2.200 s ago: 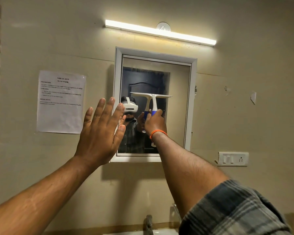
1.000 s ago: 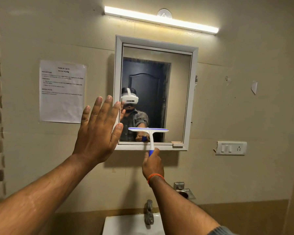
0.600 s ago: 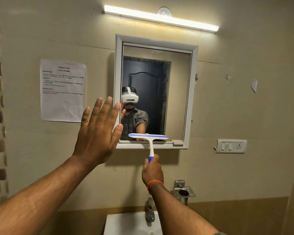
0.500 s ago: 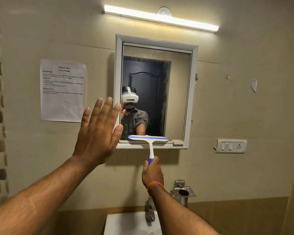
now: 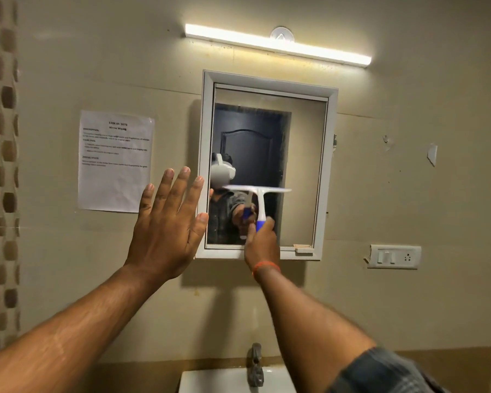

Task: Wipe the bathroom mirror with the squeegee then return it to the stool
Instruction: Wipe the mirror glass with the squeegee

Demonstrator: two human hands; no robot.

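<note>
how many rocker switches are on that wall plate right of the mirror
2. Both sit side by side on the left half of the wall plate, low and to the right of the mirror; a socket fills its right end.

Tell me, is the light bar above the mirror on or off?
On. The light bar glows bright white along its whole length and throws a warm glow on the wall above the mirror.

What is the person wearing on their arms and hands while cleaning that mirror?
Both hands are bare, with no gloves. The right hand has an orange band around its wrist, and a grey checked sleeve covers the upper arm. The left hand and forearm show no sleeve, watch or band.
</note>
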